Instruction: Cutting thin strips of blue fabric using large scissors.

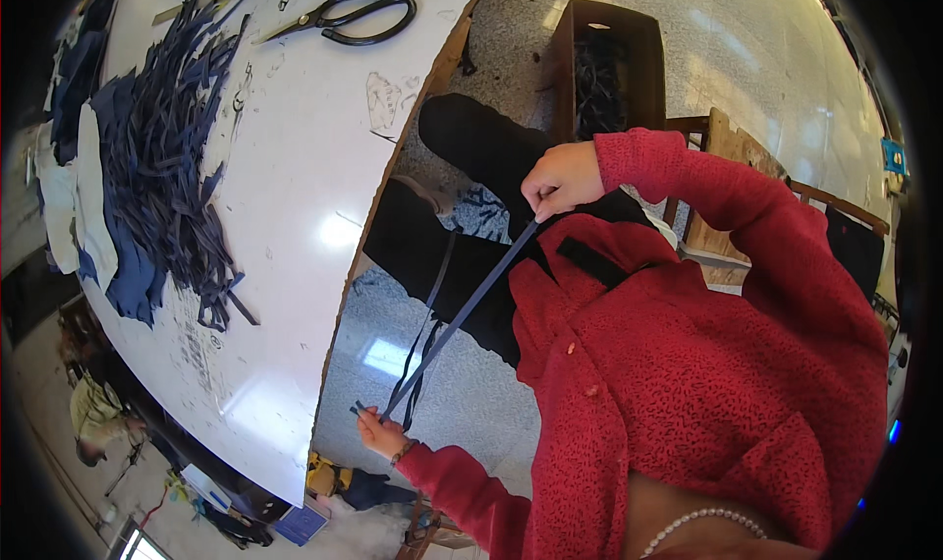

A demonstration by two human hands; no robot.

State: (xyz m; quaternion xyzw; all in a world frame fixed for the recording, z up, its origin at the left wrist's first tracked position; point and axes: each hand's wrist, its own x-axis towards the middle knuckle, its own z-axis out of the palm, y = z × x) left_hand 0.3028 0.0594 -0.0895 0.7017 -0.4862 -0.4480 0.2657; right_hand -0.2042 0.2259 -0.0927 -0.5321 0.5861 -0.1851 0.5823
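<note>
**Fabric strip (470, 306) being held taut between two hands**

Head view, looking down: the narrow blue-grey fabric strip is being stretched diagonally near the centre, running from one o'clock to seven o'clock above dark-trousered legs. At between one and two o'clock, one end is being pinched by the right hand (567, 177), its fingers drawn narrow. At seven o'clock, the strip is being gripped near its other end by the left hand (379, 434), and a short tail is being left poking out past the fingers. Beside that length, thin dark strips (441, 277) are hanging loose; whether they are also being held cannot be told.

The white table (305, 167) is filling the left side, bearing a tangled pile of dark strips (162, 157) at ten o'clock and black-handled scissors (316, 16) at eleven. At one o'clock, a brown box (645, 69) containing dark material is standing on the floor. Another person (98, 408) is being shown small at eight o'clock.

For good handling, the strip is probably best being kept flat and untwisted, with even, gentle tension being applied and the loose strips being kept clear.
</note>
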